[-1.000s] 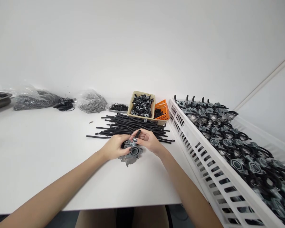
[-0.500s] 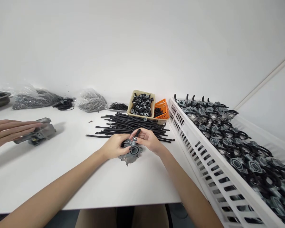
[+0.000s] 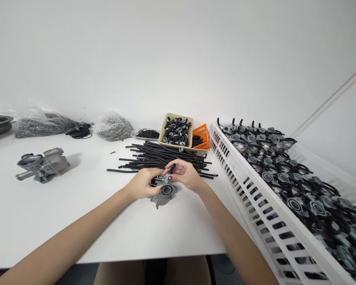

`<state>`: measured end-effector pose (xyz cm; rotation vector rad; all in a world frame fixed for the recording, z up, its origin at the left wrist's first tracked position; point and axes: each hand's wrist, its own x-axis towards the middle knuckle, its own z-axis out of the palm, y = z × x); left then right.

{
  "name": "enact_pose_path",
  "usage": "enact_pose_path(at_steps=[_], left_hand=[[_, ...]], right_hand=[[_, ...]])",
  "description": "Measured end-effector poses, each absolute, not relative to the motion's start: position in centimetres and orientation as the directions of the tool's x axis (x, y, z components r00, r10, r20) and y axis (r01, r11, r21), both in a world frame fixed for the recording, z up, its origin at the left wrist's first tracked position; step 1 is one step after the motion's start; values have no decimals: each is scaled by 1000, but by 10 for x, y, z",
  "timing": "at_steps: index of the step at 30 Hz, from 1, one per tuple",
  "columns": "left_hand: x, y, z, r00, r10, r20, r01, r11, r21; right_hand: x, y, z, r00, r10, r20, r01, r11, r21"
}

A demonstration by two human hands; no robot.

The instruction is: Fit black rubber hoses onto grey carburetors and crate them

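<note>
A grey metal carburetor [image 3: 165,198] rests on the white table in front of me, its round bore facing me. Wrapped around its left side is my left hand [image 3: 144,184], closed, with the thumb pressed near the bore. My right hand [image 3: 185,174] pinches a black rubber-tipped cap with a metal base [image 3: 172,169] at the carburetor's top. Whether the cap is seated there I cannot tell, as fingers cover the joint. Just behind my hands lies a pile of black hoses [image 3: 154,155].
A second carburetor [image 3: 44,164] stands at the left. Behind the hoses are a yellow basket of black caps [image 3: 192,130], an orange basket [image 3: 208,137] and plastic bags of small parts [image 3: 112,126]. On the right, a white crate [image 3: 240,168] holds rows of carburetors.
Another person's hand, which was over the carburetor at the left, has gone out of view. My own hands and the carburetor in them have barely shifted.
</note>
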<state>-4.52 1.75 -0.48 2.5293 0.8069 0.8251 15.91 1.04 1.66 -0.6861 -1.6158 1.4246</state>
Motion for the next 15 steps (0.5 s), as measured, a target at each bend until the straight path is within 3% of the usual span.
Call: enact_pose_path(at_steps=[15], left_hand=[[-48, 19, -9, 654, 626, 425, 430, -770, 471]], right_hand=[[164, 9, 19, -539, 808, 239, -181, 166, -969]])
